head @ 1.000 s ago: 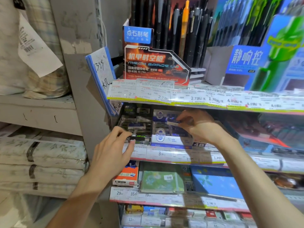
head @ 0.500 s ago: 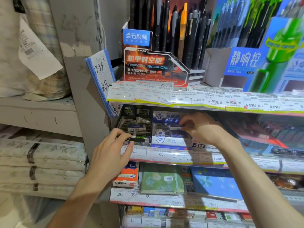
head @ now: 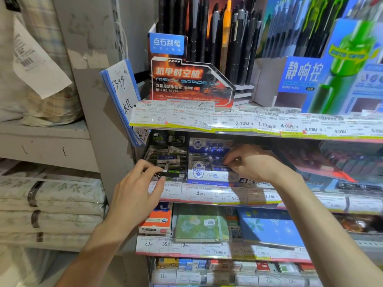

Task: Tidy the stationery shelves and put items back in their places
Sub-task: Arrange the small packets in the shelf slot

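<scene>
Eraser shelf, mid-tidy: our left hand pinches the black box front, right hand fingers curled among blue box erasers, hold unclear; lower shelves untouched.

The top shelf, edged with price tags, carries an orange-and-black pen display full of upright pens and, just to its right, a blue-and-green pen display. On the shelf below sit a dark box of erasers and a blue-and-white eraser box side by side. The next shelf down holds an orange box, a green notebook and a blue one, while the lowest shelf has what look like small packets, too blurred to name.
</scene>
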A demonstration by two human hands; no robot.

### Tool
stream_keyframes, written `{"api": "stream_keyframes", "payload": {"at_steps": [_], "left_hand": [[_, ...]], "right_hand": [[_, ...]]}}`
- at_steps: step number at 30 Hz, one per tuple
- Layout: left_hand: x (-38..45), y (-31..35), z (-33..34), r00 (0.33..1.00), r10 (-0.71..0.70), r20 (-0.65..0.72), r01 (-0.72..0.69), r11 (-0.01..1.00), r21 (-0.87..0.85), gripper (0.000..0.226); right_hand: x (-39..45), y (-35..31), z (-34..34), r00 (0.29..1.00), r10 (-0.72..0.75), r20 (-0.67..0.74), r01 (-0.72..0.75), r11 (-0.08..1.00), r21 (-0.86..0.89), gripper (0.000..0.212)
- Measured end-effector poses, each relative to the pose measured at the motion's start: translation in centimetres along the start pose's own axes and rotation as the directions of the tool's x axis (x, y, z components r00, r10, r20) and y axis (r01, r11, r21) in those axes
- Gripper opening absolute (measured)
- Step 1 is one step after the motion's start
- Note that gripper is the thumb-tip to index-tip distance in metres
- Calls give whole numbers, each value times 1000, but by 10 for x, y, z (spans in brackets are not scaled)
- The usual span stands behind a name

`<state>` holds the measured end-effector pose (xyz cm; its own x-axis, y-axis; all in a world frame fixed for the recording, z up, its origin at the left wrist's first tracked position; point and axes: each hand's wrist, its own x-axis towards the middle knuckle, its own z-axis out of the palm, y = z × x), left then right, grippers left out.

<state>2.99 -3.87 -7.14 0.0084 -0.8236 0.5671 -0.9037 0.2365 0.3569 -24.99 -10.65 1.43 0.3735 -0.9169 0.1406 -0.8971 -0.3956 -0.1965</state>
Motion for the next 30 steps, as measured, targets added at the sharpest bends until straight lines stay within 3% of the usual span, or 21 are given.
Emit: {"api": "stream_keyframes", "payload": {"at_steps": [6,13,23,30], "left_hand": [[1,-2,1,1000,4,3,-4,1000,-8,30],[0,-5,1,1000,13,6,-13,998,-56,29],[0,-5,-3,999,11,31,-8,995,-95,30],[0,-6,-3,1000,5,28,-2,993,-122,30]], "right_hand": [[-3,2,2,999,5,-31,-5,1000,16,24],[16,-28,9,979,-52,-199,85,983,161,21],[64,-90,25,982,-184,42,176,972,154,19],[71,-92,33,980,-193,46,181,966,184,17]]}}
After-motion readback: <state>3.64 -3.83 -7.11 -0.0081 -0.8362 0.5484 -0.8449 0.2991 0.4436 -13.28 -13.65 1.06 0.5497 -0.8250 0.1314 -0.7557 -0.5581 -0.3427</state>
